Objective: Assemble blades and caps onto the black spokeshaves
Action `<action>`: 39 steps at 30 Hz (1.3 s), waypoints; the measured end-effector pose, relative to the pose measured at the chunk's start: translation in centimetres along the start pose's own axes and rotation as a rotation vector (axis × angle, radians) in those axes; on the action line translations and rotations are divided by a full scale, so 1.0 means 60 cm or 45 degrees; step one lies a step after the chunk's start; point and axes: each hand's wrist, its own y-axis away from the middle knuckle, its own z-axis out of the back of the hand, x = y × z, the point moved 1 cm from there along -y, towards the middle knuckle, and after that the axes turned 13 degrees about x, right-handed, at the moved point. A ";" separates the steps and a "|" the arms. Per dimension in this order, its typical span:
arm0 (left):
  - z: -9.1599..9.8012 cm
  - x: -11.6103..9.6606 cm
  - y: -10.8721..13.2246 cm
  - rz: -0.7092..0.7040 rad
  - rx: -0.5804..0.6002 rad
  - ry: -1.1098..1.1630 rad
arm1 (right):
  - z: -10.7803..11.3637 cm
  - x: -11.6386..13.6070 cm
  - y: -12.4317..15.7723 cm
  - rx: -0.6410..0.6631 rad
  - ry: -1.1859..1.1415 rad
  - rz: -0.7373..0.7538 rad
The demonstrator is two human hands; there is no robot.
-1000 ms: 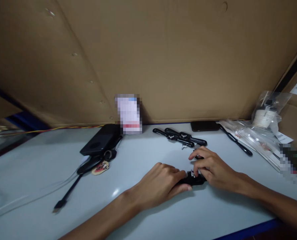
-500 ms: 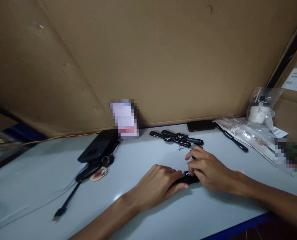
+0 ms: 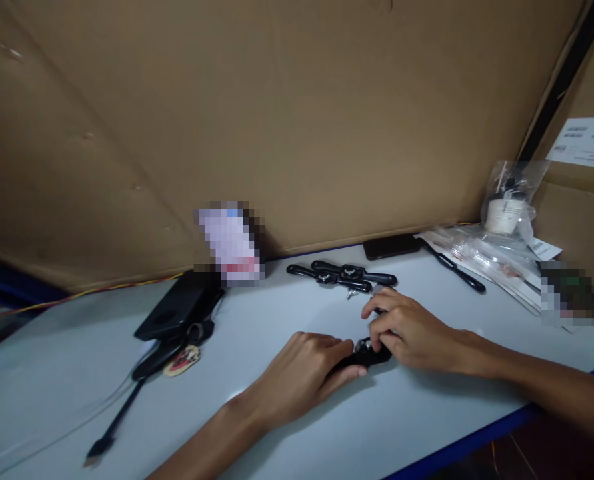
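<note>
A small black part [image 3: 364, 355] with a metal fitting on top lies on the white table [image 3: 277, 427]. My left hand [image 3: 299, 373] lies over its left end, fingers curled down on it. My right hand [image 3: 407, 328] meets it from the right, thumb and fingers pinched at the metal fitting. Most of the part is hidden under both hands. Just behind my right hand lie two assembled black bars [image 3: 344, 275] with wing nuts at their middles.
A cardboard wall [image 3: 277, 113] rises at the table's back. A black power bank [image 3: 174, 311], keys with a tag [image 3: 181, 359] and a cable [image 3: 111, 427] lie left. A dark phone [image 3: 391, 246], a black strip [image 3: 454, 270] and plastic bags [image 3: 507, 250] sit right.
The view has drifted, so everything sits lower-left in frame. Both hands stay on the black part; my right fingers have shifted slightly at the metal fitting.
</note>
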 end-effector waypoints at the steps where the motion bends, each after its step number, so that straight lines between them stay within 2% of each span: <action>1: 0.000 0.000 0.000 0.001 -0.007 -0.010 | 0.001 -0.001 0.000 -0.005 0.039 -0.027; 4: 0.001 0.001 -0.001 -0.001 -0.023 -0.018 | 0.000 0.000 0.001 -0.004 0.079 -0.022; 10: 0.000 0.001 -0.001 -0.015 -0.015 0.004 | -0.004 -0.001 0.001 -0.021 -0.080 0.064; 16: -0.003 0.002 -0.005 0.025 -0.012 -0.042 | -0.002 -0.006 0.006 -0.125 0.132 0.026; 28: 0.001 -0.002 -0.005 0.030 0.000 0.024 | -0.002 0.010 0.004 -0.199 0.258 -0.065; 31: 0.001 -0.002 -0.005 0.027 -0.009 0.041 | -0.001 0.014 0.003 -0.162 0.198 -0.072; 36: 0.002 -0.003 -0.006 -0.015 -0.048 0.032 | -0.011 0.014 -0.002 -0.009 0.098 -0.029; 39: 0.002 -0.003 -0.007 -0.022 -0.062 0.033 | -0.018 0.013 -0.005 -0.025 0.047 -0.088</action>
